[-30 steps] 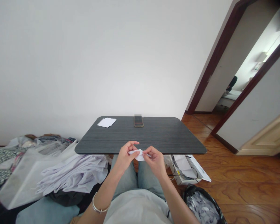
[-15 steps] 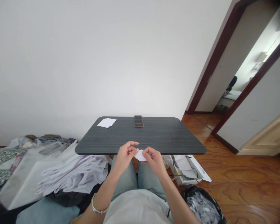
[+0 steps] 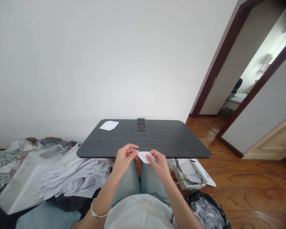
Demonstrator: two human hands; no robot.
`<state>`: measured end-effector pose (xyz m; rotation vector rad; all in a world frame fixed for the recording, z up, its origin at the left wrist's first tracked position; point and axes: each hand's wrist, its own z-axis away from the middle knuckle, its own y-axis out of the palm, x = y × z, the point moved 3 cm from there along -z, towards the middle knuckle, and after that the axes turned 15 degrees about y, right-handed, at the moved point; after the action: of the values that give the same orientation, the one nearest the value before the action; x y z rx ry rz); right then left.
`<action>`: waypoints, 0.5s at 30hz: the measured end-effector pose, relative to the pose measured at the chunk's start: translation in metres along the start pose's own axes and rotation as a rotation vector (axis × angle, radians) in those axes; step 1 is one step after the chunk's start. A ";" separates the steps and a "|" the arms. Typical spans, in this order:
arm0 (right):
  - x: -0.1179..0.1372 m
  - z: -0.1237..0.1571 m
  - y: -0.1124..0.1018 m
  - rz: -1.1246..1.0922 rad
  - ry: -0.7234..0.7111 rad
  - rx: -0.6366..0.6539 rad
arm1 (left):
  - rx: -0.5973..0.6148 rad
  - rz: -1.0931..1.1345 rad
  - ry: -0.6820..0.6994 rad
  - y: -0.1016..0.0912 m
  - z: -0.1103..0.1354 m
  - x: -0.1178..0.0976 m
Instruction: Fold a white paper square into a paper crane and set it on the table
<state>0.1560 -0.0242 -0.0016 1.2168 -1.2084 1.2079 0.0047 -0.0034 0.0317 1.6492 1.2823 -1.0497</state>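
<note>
A small folded white paper (image 3: 144, 156) sits between my two hands, held over my lap just at the near edge of the dark table (image 3: 157, 140). My left hand (image 3: 125, 158) pinches its left end with curled fingers. My right hand (image 3: 160, 164) pinches its right side, thumb on top. A silver bangle (image 3: 96, 212) circles my left wrist.
A few white paper sheets (image 3: 109, 125) lie at the table's far left, a phone (image 3: 141, 123) at the far middle. Bags and white cloth (image 3: 69, 178) pile up on the left floor. A box with papers (image 3: 193, 173) and a dark bin (image 3: 207, 210) are at right. An open doorway (image 3: 250, 86) lies beyond.
My hands have shifted slightly and the paper has turned; my left fingers have closed down onto its left end, having been raised before.
</note>
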 end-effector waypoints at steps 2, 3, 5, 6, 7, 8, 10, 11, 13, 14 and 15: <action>0.000 0.000 0.000 0.039 -0.006 0.012 | 0.015 -0.013 0.003 0.000 0.000 0.000; 0.000 0.000 0.000 0.042 -0.008 0.015 | 0.024 -0.017 0.006 0.000 0.000 0.000; 0.000 0.000 0.000 0.027 -0.010 0.016 | 0.033 -0.020 0.013 0.001 0.001 -0.001; 0.000 0.000 0.000 0.019 -0.010 0.018 | 0.035 -0.021 0.013 0.001 0.001 -0.001; 0.000 0.001 0.000 0.012 -0.009 0.018 | 0.035 -0.020 0.012 0.001 0.001 -0.001; 0.000 0.001 0.001 0.007 -0.008 0.018 | 0.034 -0.017 0.009 0.001 0.001 -0.001; 0.000 0.001 0.001 0.001 -0.002 0.019 | 0.032 -0.008 -0.001 0.001 0.001 -0.001; -0.001 0.001 0.001 -0.002 0.003 0.020 | 0.031 -0.003 -0.007 0.001 0.001 -0.001; -0.001 0.001 0.001 -0.008 0.013 0.022 | 0.021 0.010 -0.018 0.000 0.001 -0.001; -0.002 0.000 0.001 -0.012 0.016 0.022 | 0.009 0.020 -0.020 -0.001 0.001 -0.002; -0.003 0.000 0.001 -0.016 0.015 0.020 | -0.005 0.032 -0.021 -0.001 0.001 -0.003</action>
<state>0.1551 -0.0241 -0.0042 1.2272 -1.1760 1.2179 0.0031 -0.0053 0.0338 1.6460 1.2404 -1.0411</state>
